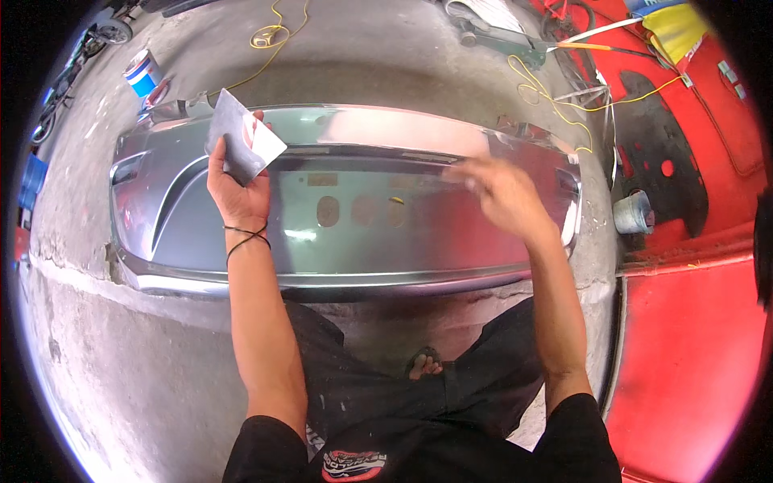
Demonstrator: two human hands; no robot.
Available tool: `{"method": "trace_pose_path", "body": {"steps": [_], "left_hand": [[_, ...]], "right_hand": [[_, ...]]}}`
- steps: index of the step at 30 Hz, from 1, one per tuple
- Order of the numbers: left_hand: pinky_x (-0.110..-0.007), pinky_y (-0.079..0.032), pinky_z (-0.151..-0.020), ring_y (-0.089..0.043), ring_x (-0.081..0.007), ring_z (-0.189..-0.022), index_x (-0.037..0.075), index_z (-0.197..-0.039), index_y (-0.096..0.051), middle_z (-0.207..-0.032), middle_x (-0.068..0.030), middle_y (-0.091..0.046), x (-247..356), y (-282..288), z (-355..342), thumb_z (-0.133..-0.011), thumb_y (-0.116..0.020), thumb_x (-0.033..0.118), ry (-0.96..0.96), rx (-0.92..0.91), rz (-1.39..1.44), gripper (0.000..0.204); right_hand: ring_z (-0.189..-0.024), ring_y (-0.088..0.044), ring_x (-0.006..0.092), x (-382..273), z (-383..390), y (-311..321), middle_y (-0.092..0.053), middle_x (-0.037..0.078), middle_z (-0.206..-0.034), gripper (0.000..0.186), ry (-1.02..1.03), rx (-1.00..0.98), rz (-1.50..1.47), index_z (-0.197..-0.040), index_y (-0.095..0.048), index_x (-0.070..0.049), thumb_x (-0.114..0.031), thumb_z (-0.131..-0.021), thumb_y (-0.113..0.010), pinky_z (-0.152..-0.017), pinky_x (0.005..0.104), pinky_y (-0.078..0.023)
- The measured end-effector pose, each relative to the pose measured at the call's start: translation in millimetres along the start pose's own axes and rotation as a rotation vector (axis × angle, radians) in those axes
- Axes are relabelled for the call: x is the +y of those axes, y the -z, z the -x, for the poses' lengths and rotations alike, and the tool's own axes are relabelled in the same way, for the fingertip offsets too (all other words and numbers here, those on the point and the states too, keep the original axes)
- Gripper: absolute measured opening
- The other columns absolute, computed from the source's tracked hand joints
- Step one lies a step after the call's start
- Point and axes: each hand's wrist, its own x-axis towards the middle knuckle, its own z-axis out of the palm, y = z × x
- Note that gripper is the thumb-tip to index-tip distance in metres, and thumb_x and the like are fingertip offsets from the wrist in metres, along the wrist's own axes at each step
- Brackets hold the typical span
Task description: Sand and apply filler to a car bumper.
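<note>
A large grey car body panel point(419, 249), glossy, with several cutouts in its middle, lies across the floor in front of me. My left hand point(243, 197) is raised over its left part, closed around a thin, flat, four-sided grey plate point(233, 141). One corner of that plate shines white, and a reddish patch shows beside it. Above the panel's right half hangs my right hand point(503, 193), fingers pointing left. Motion smears those fingertips, so whether they hold anything is unclear. Near the cutouts rests a small yellow piece point(396, 200).
A blue and white can point(143, 74) stands beyond the panel's far left corner. To the right is a grey bucket point(634, 212), next to a red surface point(692, 346). Yellow cable point(555, 101) runs along the far floor near a green floor jack point(515, 47).
</note>
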Motion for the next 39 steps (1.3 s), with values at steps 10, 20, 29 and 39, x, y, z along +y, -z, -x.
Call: {"method": "trace_pose_path", "body": {"steps": [10,20,29,39], "left_hand": [[-0.049,-0.059,-0.126,-0.067,-0.0496,-0.147,-0.007,-0.174,-0.039,-0.164,-0.0382,-0.061,-9,5,-5,-0.116,-0.059,0.024,0.013,-0.068,0.007,0.069],[-0.054,-0.055,-0.129,-0.065,-0.048,-0.148,-0.005,-0.176,-0.036,-0.163,-0.0389,-0.061,-8,-1,-2,-0.115,-0.059,0.025,-0.013,-0.035,-0.07,0.072],[-0.054,-0.056,-0.13,-0.064,-0.0483,-0.152,-0.007,-0.174,-0.039,-0.165,-0.0368,-0.06,-11,2,-4,-0.115,-0.062,0.02,0.009,-0.065,-0.003,0.069],[-0.054,-0.055,-0.13,-0.066,-0.0506,-0.148,-0.006,-0.176,-0.037,-0.164,-0.0393,-0.06,-8,6,-10,-0.117,-0.058,0.023,0.016,-0.072,0.061,0.069]], "right_hand": [[-0.136,-0.072,0.0433,67,-44,38,-0.078,0.019,-0.144,0.042,-0.096,0.16,-0.175,-0.147,-0.08,-0.013,-0.005,-0.11,-0.062,-0.119,0.0507,-0.055],[-0.143,-0.069,0.0387,86,-70,39,-0.076,0.02,-0.148,0.04,-0.097,0.009,-0.087,-0.152,-0.076,-0.009,-0.008,-0.116,-0.059,-0.125,0.0474,-0.051],[-0.139,-0.07,0.0414,75,-49,18,-0.076,0.02,-0.147,0.045,-0.126,0.13,-0.048,-0.149,-0.079,-0.014,-0.005,-0.109,-0.062,-0.122,0.051,-0.054],[-0.132,-0.075,0.0417,44,17,4,-0.08,0.02,-0.138,0.055,-0.041,0.298,-0.106,-0.142,-0.084,-0.019,0.006,-0.096,-0.065,-0.114,0.0486,-0.059]]}}
